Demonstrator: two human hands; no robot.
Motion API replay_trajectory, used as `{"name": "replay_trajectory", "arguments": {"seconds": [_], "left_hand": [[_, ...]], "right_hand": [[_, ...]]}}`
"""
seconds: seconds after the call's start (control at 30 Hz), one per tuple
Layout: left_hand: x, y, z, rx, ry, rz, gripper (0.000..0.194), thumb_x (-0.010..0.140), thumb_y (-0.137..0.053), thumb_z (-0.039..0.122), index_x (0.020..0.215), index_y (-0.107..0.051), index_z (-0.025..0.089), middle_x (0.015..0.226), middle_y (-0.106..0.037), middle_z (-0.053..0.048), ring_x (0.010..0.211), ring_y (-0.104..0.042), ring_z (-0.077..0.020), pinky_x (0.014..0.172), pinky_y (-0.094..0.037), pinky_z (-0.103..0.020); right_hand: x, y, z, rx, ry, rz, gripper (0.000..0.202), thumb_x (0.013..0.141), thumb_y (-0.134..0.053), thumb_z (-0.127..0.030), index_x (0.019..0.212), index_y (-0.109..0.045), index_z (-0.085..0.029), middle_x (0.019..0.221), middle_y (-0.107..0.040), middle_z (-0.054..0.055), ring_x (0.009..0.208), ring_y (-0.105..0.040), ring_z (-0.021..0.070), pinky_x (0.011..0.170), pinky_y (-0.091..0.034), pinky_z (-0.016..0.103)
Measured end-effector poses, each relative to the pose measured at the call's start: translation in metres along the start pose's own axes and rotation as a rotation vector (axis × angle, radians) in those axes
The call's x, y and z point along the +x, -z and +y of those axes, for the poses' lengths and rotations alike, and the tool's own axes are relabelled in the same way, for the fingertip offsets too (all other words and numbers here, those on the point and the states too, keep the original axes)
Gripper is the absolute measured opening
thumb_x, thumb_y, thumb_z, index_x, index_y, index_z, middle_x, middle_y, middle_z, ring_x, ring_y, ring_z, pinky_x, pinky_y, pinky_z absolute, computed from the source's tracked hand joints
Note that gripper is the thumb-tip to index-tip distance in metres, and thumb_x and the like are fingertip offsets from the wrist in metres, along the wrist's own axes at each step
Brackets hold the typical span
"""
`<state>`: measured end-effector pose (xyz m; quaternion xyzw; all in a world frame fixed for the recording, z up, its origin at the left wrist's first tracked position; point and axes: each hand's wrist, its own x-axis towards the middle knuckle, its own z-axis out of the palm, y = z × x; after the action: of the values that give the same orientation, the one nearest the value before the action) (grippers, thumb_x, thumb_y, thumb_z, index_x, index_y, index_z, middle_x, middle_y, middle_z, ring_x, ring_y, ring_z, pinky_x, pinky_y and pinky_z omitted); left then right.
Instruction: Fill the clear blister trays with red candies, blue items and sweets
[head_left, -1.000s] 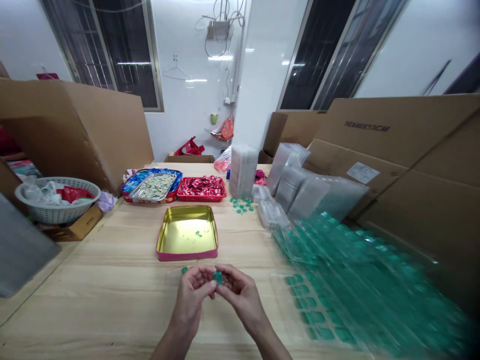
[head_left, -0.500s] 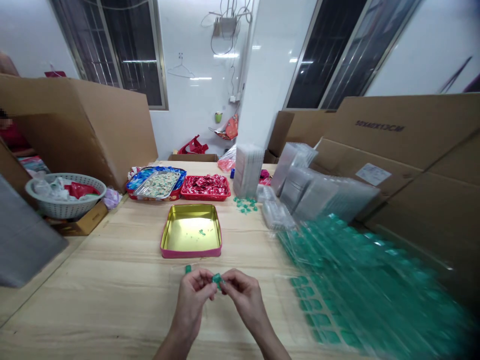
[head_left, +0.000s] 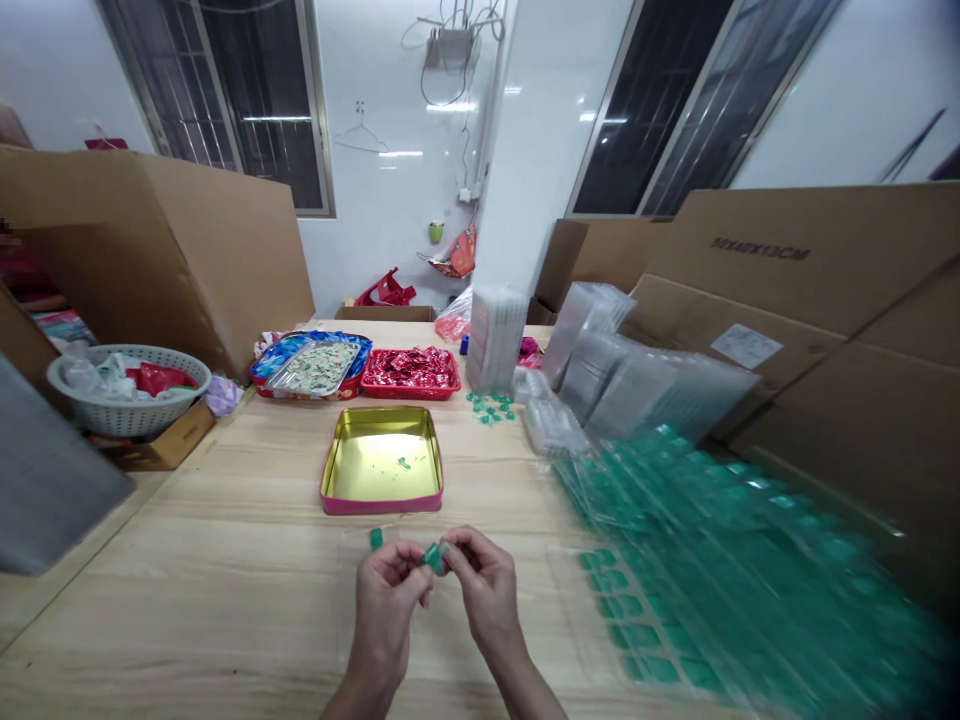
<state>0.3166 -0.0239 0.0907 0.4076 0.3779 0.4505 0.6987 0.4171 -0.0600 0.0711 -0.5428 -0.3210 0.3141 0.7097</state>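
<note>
Between my fingertips is a small, shiny green block-like piece (head_left: pixel 433 558); its exact kind is too small to make out. My left hand (head_left: pixel 384 600) pinches it from the left, and my right hand (head_left: pixel 486 590) grips its right side. Under and beside my left hand lies a clear plastic tray (head_left: pixel 351 560), hard to see against the wood. Another green piece (head_left: pixel 376 539) sits in its upper part. Just beyond my hands stands an open, gold-lined tin (head_left: pixel 375 470) with a few green scraps inside.
At right, stacked clear trays of green pieces (head_left: pixel 720 560) rise beside cardboard (head_left: pixel 847 360). Further back are empty clear trays (head_left: pixel 495 340), loose green pieces (head_left: pixel 491 408), a red basket of shiny red packets (head_left: pixel 411 372) and a container of pale bits (head_left: pixel 315 368). A white basket (head_left: pixel 127 405) stands left.
My right fingers have shifted slightly up around the green piece, which has turned a little between both hands. The other objects stay in place.
</note>
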Motion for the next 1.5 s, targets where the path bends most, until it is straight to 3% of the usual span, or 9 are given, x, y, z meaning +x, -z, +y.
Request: {"name": "replay_trajectory", "arguments": {"seconds": [0.1, 0.27, 0.33, 0.43, 0.67, 0.83, 0.93, 1.13, 1.5], "left_hand": [[0.001, 0.003, -0.001, 0.010, -0.004, -0.001, 0.008, 0.052, -0.064, 0.013, 0.060, -0.063, 0.013, 0.049, -0.056, 0.003, 0.045, -0.042, -0.0070, 0.042, -0.034, -0.019], [0.002, 0.014, 0.005, 0.084, 0.058, -0.043, 0.008, 0.049, -0.064, 0.014, 0.057, -0.063, 0.013, 0.047, -0.056, 0.002, 0.043, -0.043, -0.0076, 0.039, -0.033, -0.019], [0.002, 0.018, 0.007, 0.122, 0.090, -0.078, 0.008, 0.048, -0.065, 0.014, 0.056, -0.063, 0.013, 0.046, -0.055, 0.002, 0.042, -0.043, -0.0077, 0.038, -0.032, -0.019], [0.002, 0.020, 0.008, 0.166, 0.116, -0.152, 0.007, 0.049, -0.064, 0.015, 0.056, -0.064, 0.012, 0.045, -0.054, 0.002, 0.040, -0.041, -0.0070, 0.038, -0.032, -0.019], [-0.001, 0.019, 0.008, 0.104, 0.153, -0.188, 0.008, 0.049, -0.066, 0.014, 0.054, -0.061, 0.013, 0.044, -0.054, 0.003, 0.040, -0.041, -0.0071, 0.039, -0.032, -0.019], [-0.003, 0.022, 0.014, 0.086, 0.131, -0.155, 0.010, 0.049, -0.066, 0.012, 0.057, -0.059, 0.014, 0.048, -0.057, 0.002, 0.045, -0.047, -0.0093, 0.042, -0.037, -0.020], [-0.004, 0.022, 0.015, 0.088, 0.113, -0.134, 0.012, 0.049, -0.065, 0.011, 0.058, -0.058, 0.015, 0.050, -0.057, 0.002, 0.047, -0.048, -0.0100, 0.043, -0.038, -0.020], [-0.003, 0.027, 0.007, 0.190, 0.066, -0.123, 0.014, 0.052, -0.067, 0.015, 0.063, -0.058, 0.015, 0.051, -0.056, 0.003, 0.045, -0.047, -0.0093, 0.039, -0.037, -0.019], [0.001, 0.040, -0.006, 0.452, -0.110, -0.052, 0.009, 0.064, -0.063, 0.018, 0.057, -0.058, 0.016, 0.048, -0.054, 0.002, 0.045, -0.046, -0.0094, 0.043, -0.031, -0.019]], "right_hand": [[0.004, 0.001, -0.001, 0.025, -0.026, -0.020, 0.008, 0.069, -0.067, -0.022, 0.065, -0.063, -0.015, 0.056, -0.059, -0.002, 0.052, -0.054, 0.0114, 0.052, -0.044, 0.022], [0.010, 0.016, -0.017, 0.073, -0.168, -0.407, 0.018, 0.068, -0.072, -0.027, 0.081, -0.068, -0.016, 0.069, -0.062, 0.001, 0.059, -0.057, 0.0132, 0.056, -0.048, 0.026], [0.012, 0.020, -0.024, 0.030, -0.105, -0.527, 0.027, 0.069, -0.073, -0.030, 0.093, -0.069, -0.019, 0.084, -0.062, 0.003, 0.069, -0.059, 0.0147, 0.059, -0.048, 0.026], [0.012, 0.020, -0.034, -0.196, 0.072, -0.608, 0.018, 0.076, -0.069, -0.029, 0.090, -0.071, -0.020, 0.090, -0.060, 0.005, 0.083, -0.058, 0.0168, 0.068, -0.047, 0.027], [0.002, 0.009, -0.036, -0.463, 0.287, -0.540, 0.022, 0.090, -0.049, -0.024, 0.072, -0.059, -0.017, 0.074, -0.055, 0.002, 0.073, -0.052, 0.0147, 0.067, -0.041, 0.027], [0.002, 0.011, -0.030, -0.239, -0.006, -0.481, 0.018, 0.086, -0.054, -0.031, 0.076, -0.058, -0.016, 0.071, -0.057, 0.001, 0.065, -0.055, 0.0138, 0.060, -0.044, 0.025], [0.002, 0.010, -0.028, -0.244, -0.054, -0.484, 0.012, 0.081, -0.061, -0.027, 0.078, -0.062, -0.016, 0.069, -0.059, 0.001, 0.063, -0.056, 0.0135, 0.058, -0.043, 0.024], [-0.001, 0.005, -0.029, -0.484, 0.071, -0.497, 0.012, 0.077, -0.060, -0.012, 0.076, -0.070, -0.019, 0.070, -0.063, 0.001, 0.065, -0.057, 0.0140, 0.060, -0.041, 0.023], [0.003, 0.001, -0.015, -0.688, 0.289, -0.578, 0.018, 0.083, -0.048, -0.008, 0.072, -0.057, -0.019, 0.070, -0.056, -0.001, 0.065, -0.053, 0.0125, 0.061, -0.037, 0.022]]}}
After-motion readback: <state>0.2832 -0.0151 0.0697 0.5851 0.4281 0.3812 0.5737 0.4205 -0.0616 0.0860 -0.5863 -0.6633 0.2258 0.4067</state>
